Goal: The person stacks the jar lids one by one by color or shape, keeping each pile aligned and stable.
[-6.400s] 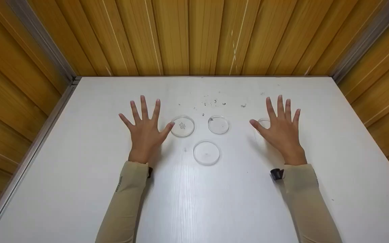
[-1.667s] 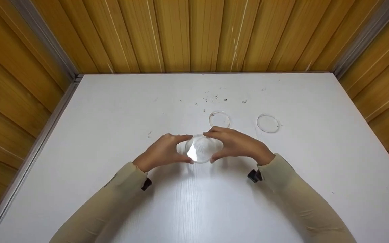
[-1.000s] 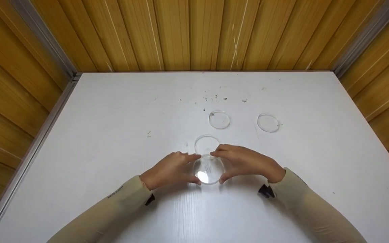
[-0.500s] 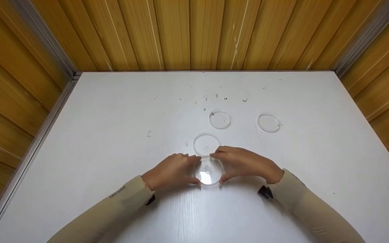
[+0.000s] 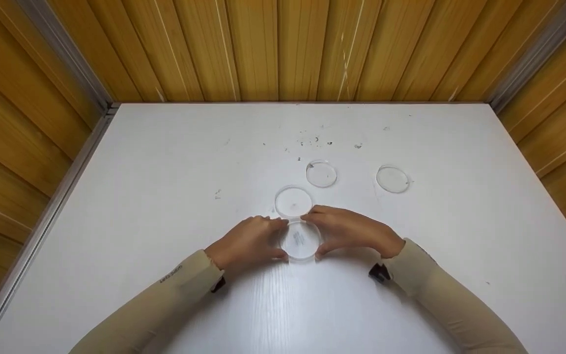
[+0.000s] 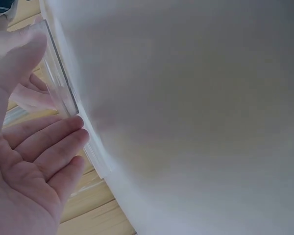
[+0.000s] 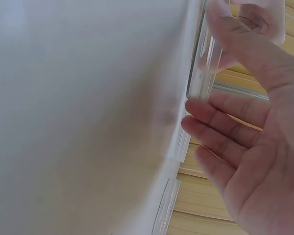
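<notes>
My left hand [image 5: 251, 243] and right hand [image 5: 354, 231] grip opposite sides of a clear round petri dish [image 5: 300, 240] with small printed text, thumbs on the near side and fingers on the far side. In the left wrist view the dish [image 6: 61, 73] shows edge-on, low over the white surface, between thumb and fingertips. The right wrist view shows its other side, with the thumb and index finger of the right hand [image 7: 250, 142] at the dish edge [image 7: 202, 63]. Directly beyond it lies a second clear dish [image 5: 294, 201], its near rim close to my fingertips.
Two more clear dishes lie farther back, one near the middle [image 5: 321, 173] and one to the right [image 5: 393, 178]. Dark specks and marks [image 5: 329, 143] dot the white table [image 5: 165, 162] behind them. Wood-look panels [image 5: 283, 49] stand around the table.
Both hands, earlier spread flat, took the printed dish from the back left and brought it nearer. Since half a second ago, hands and dish have shifted slightly away; the dish beyond slid away and left.
</notes>
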### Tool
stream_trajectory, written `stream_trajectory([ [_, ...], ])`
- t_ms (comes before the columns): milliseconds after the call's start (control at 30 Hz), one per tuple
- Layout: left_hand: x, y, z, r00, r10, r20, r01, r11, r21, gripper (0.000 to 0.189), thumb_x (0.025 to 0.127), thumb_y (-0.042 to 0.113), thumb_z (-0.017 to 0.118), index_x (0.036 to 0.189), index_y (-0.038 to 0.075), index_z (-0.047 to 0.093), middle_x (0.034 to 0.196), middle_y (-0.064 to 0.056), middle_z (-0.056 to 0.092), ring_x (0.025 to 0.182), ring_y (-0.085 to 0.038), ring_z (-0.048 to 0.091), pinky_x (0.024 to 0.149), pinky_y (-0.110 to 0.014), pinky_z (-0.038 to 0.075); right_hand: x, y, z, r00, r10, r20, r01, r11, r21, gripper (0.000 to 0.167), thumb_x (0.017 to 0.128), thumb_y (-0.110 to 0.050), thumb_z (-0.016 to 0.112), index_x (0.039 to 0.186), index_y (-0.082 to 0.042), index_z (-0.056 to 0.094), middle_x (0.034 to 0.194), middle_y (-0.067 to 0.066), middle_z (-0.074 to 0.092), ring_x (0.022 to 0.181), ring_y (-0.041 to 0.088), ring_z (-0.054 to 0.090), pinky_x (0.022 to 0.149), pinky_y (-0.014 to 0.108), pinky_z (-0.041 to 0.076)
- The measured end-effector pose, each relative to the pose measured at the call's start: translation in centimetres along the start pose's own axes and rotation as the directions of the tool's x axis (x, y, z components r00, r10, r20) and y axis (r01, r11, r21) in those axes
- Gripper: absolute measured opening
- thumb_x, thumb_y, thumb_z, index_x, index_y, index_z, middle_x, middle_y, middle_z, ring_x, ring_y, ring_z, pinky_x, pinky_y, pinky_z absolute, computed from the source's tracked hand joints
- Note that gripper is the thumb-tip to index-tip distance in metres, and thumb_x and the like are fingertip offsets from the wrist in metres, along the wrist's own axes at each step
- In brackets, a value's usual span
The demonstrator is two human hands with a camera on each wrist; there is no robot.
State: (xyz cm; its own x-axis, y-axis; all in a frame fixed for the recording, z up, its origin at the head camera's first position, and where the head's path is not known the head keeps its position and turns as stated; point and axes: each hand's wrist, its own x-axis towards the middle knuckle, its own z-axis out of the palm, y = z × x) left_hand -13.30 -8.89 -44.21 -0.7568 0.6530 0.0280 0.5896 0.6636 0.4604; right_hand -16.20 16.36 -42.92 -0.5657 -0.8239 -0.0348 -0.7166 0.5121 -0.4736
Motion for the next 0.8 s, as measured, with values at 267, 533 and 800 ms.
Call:
stream_trajectory([
  [267,0.3,-0.6,-0.1,0.999,-0.036,0.0,0.036,0.998,-0.047,0.053,0.075,0.032,0.082,0.119,0.01,0.065,0.094,0.0,0.071,0.078,-0.013,0.056,0.071,-0.027,0.047,0.6,0.5,0.1,0.999,0.049,0.016,-0.049,0.998,0.039,0.079,0.066,-0.028,0.088,0.133,-0.005,0.054,0.119,0.006,0.058,0.108,0.017,0.057,0.097,0.036,0.047],
  [533,0.4,-1.2,-0.2,0.999,-0.046,0.017,0.047,0.997,-0.062,0.053,0.076,0.036,0.081,0.121,0.013,0.065,0.095,0.002,0.071,0.079,-0.012,0.057,0.073,-0.027,0.047,1.1,0.7,0.1,0.999,0.045,0.022,-0.046,0.998,0.051,0.079,0.067,-0.028,0.088,0.134,-0.005,0.053,0.119,0.007,0.058,0.107,0.018,0.057,0.096,0.036,0.048],
  [800,0.3,-1.3,-0.5,0.996,-0.076,0.035,0.08,0.99,-0.118,0.051,0.079,0.033,0.078,0.124,0.015,0.064,0.107,0.002,0.071,0.091,-0.013,0.06,0.083,-0.031,0.049,1.3,0.8,0.2,0.999,0.048,0.023,-0.05,0.997,0.063,0.079,0.067,-0.027,0.088,0.134,-0.005,0.053,0.119,0.008,0.057,0.107,0.019,0.057,0.095,0.036,0.048],
])
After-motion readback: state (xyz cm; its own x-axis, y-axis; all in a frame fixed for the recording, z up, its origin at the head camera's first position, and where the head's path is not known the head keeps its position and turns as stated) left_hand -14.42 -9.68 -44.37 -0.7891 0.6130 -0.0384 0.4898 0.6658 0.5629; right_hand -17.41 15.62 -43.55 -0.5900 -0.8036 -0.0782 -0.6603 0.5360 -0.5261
